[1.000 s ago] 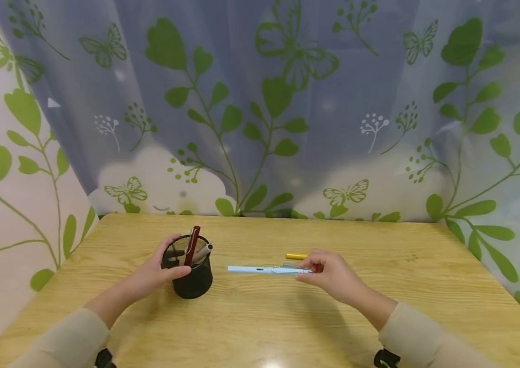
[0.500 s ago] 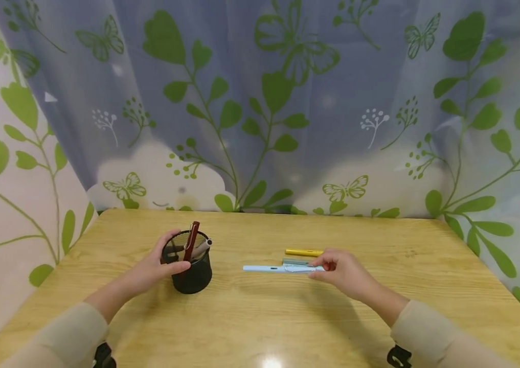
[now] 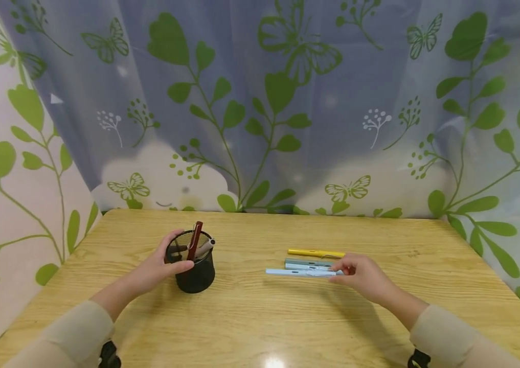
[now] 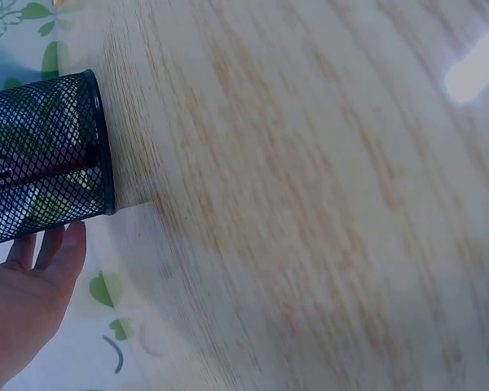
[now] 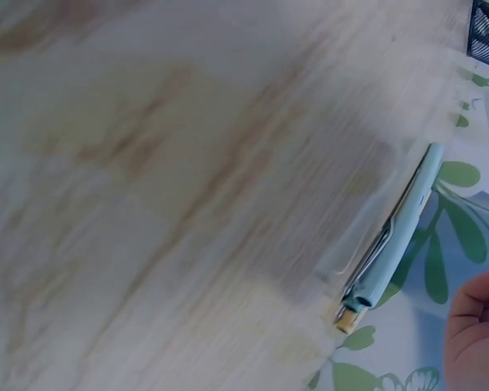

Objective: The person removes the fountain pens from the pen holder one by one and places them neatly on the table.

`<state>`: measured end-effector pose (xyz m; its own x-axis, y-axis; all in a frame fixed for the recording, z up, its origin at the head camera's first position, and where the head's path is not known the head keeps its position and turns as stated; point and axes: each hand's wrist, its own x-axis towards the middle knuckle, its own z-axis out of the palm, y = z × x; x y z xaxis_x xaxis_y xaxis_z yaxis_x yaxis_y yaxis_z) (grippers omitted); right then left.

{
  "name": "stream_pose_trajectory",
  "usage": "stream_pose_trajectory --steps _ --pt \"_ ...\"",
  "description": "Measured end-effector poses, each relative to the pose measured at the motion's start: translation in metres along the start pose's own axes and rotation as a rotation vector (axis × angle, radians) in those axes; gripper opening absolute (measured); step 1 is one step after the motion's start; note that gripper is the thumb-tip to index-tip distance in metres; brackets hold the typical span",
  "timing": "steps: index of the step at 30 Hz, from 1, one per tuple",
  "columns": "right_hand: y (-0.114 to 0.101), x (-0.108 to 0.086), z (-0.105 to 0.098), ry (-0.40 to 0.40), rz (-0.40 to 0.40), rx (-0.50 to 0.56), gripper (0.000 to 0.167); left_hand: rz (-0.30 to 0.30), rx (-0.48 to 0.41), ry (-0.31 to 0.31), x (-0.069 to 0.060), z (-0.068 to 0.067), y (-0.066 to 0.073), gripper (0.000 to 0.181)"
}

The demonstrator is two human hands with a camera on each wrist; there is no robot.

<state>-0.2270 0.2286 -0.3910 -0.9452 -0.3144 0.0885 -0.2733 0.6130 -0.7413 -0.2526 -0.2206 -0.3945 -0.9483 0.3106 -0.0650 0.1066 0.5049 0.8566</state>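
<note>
Your right grip (image 3: 366, 276) pinching light-blue pen (image 3: 289, 272) by its right end, nearer you than other pens (image 3: 308, 252) on surface (image 3: 241, 322); left grip (image 3: 158, 268) holding mesh cup (image 3: 197, 278). Best when you're pinching lightly, holding pen level, brushing no other pens.

The left arm (image 3: 68, 329) and right arm (image 3: 453, 332) extend forward; the left hand (image 3: 160, 265) grips, its thumb spread wide, while the right hand (image 3: 366, 277) holds a close pinch.
</note>
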Motion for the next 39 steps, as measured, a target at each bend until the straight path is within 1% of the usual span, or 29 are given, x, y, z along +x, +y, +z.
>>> stream_pose_trajectory --steps 6,9,11,16,20,26,29,34,39 --pt "0.008 -0.002 -0.003 0.005 -0.001 -0.043 0.012 0.012 -0.035 -0.014 0.0 0.003 -0.003 0.085" --pt "0.01 -0.003 -0.003 0.005 -0.016 -0.067 0.013 0.009 -0.05 -0.014 -0.001 0.003 -0.004 0.085" --pt "0.012 -0.003 -0.003 -0.002 -0.011 -0.064 0.015 0.005 -0.056 -0.009 -0.002 0.004 -0.004 0.084" --pt "0.016 -0.003 -0.003 -0.013 0.019 -0.063 0.018 0.009 -0.034 0.0 -0.001 0.003 -0.005 0.084" --pt "0.02 -0.003 -0.004 -0.009 0.043 -0.087 0.019 0.006 -0.014 0.007 -0.001 0.001 -0.003 0.083" --pt "0.024 -0.004 -0.009 -0.008 0.063 -0.12 0.017 0.0 0.002 -0.001 -0.001 -0.001 0.0 0.085" --pt "0.027 -0.005 -0.01 -0.019 0.047 -0.145 0.017 -0.008 0.0 -0.009 0.0 0.0 0.0 0.085" --pt "0.029 -0.005 -0.009 -0.029 0.017 -0.203 0.018 -0.015 -0.005 -0.005 0.0 0.001 -0.001 0.085" --pt "0.031 -0.004 -0.008 -0.038 0.04 -0.256 0.017 -0.012 -0.013 -0.007 0.0 0.0 -0.002 0.086"
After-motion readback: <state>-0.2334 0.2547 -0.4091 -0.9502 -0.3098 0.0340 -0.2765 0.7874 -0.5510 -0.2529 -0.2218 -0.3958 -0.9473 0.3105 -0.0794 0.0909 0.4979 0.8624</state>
